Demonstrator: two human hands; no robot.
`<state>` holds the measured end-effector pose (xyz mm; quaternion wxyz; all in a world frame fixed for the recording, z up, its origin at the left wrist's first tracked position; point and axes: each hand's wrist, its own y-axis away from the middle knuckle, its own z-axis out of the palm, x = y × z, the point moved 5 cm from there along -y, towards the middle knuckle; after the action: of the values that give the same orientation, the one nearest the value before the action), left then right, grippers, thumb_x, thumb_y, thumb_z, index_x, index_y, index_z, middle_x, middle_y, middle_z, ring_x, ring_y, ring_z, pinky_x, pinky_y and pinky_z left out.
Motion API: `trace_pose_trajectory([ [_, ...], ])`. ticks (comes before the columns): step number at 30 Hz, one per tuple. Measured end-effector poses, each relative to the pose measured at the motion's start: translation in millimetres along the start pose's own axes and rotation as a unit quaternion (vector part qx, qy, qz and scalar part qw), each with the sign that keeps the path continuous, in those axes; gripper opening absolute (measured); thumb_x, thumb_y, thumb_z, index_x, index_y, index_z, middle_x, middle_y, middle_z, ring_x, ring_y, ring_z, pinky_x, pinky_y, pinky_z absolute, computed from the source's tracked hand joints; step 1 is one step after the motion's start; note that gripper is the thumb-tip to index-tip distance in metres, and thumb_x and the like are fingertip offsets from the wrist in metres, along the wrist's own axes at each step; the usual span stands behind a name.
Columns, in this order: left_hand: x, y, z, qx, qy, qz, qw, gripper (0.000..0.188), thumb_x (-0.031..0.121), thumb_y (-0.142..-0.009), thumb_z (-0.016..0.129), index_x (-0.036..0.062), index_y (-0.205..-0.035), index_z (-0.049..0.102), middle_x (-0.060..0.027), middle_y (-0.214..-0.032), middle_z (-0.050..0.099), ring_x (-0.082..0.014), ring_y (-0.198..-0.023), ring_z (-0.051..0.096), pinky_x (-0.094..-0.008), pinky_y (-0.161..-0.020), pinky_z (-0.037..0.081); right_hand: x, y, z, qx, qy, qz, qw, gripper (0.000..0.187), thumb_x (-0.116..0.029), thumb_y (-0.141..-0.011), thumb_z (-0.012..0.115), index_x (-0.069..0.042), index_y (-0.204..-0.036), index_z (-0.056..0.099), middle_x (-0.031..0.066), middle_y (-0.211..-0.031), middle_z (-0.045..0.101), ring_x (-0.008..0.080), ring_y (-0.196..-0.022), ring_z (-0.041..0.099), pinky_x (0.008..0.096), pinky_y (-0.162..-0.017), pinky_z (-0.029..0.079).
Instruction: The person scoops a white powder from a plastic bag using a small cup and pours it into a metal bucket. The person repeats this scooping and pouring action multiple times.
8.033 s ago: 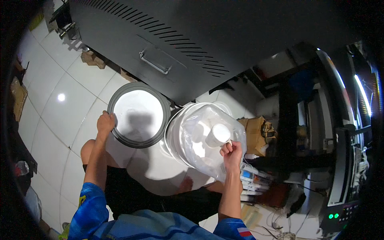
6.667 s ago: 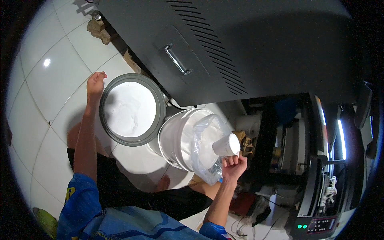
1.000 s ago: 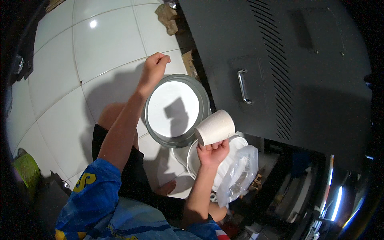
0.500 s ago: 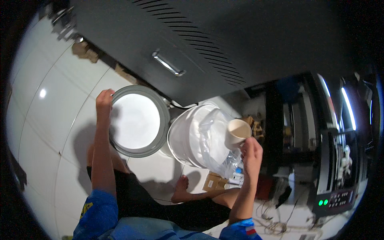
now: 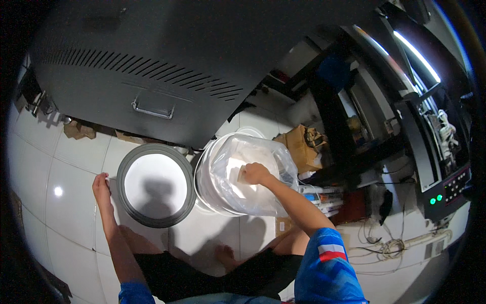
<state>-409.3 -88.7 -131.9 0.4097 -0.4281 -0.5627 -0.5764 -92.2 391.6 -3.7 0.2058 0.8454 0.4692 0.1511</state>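
Dark grey, the slotted cabinet (image 5: pixel 147 35) runs out of view at the top, hiding the floor (image 5: pixel 71 207) behind it. The black machine (image 5: pixel 417 137) fills the right side, much of it lost in shadow. Near the floor's edge along the cabinet stands a white bucket (image 5: pixel 205 190); a clear plastic bag (image 5: pixel 276 202) lines it and drapes over its near rim, its folds blurring the pale contents. Left of it, the grey-rimmed round vessel (image 5: pixel 122 185) holds white material, a shadow darkening its near half. A cardboard box (image 5: pixel 302 147) sits just beyond the bucket's right edge, and loose cables (image 5: pixel 390 248) trail farther right. The left hand (image 5: pixel 103 188) is half curled just beside the vessel's left rim; whether it holds anything I cannot tell. Inside the bag, the right hand (image 5: pixel 257 174) grips a beige cup (image 5: pixel 241 174), mostly hidden.
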Motion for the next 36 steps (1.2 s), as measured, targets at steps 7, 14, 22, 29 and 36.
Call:
trace_pose_trajectory([
  [7,37,31,-45,0.011,-0.024,0.021,0.999,0.020,0.032,-0.099,0.057,0.0146,-0.093,0.065,0.0102,-0.063,0.041,0.0000,-0.051,0.030,-0.0197,-0.044,0.020,-10,-53,41,0.040,0.095,-0.052,0.993,0.029,-0.024,-0.087,0.055,-0.004,-0.093,0.075,0.0215,-0.095,0.073,0.0341,-0.091,0.072,0.0431,-0.080,0.057],
  [14,92,81,-78,0.059,-0.040,0.067,0.995,0.021,0.035,-0.099,0.059,0.0156,-0.094,0.065,0.0109,-0.066,0.042,0.0006,-0.053,0.031,-0.0189,-0.046,0.021,-27,-76,53,-0.029,-0.122,-0.166,0.978,0.037,-0.034,-0.086,0.053,-0.004,-0.089,0.074,0.0196,-0.093,0.073,0.0375,-0.089,0.069,0.0448,-0.082,0.053],
  [22,127,107,-55,0.050,-0.048,0.084,0.994,0.019,0.031,-0.099,0.056,0.0147,-0.094,0.065,0.0107,-0.064,0.041,0.0001,-0.053,0.032,-0.0193,-0.046,0.021,-53,-39,55,-0.093,-0.349,-0.210,0.909,0.037,-0.034,-0.085,0.054,0.000,-0.075,0.066,0.0158,-0.075,0.066,0.0266,-0.073,0.061,0.0411,-0.072,0.048],
  [29,138,102,0,0.023,-0.044,0.085,0.995,0.020,0.027,-0.099,0.054,0.0105,-0.095,0.066,0.0085,-0.066,0.044,-0.0012,-0.054,0.035,-0.0198,-0.046,0.024,-19,2,11,-0.097,-0.501,-0.127,0.850,0.033,-0.027,-0.089,0.054,-0.012,-0.061,0.048,-0.0039,-0.059,0.041,0.0079,-0.055,0.034,0.0273,-0.051,0.028],
  [36,138,94,29,-0.025,-0.027,0.078,0.996,0.020,0.026,-0.100,0.055,0.0107,-0.095,0.066,0.0078,-0.066,0.045,-0.0023,-0.054,0.036,-0.0206,-0.048,0.026,7,48,-16,-0.007,-0.676,-0.073,0.733,0.036,-0.026,-0.093,0.052,-0.015,-0.060,0.045,-0.0062,-0.059,0.041,0.0064,-0.052,0.030,0.0258,-0.049,0.024],
])
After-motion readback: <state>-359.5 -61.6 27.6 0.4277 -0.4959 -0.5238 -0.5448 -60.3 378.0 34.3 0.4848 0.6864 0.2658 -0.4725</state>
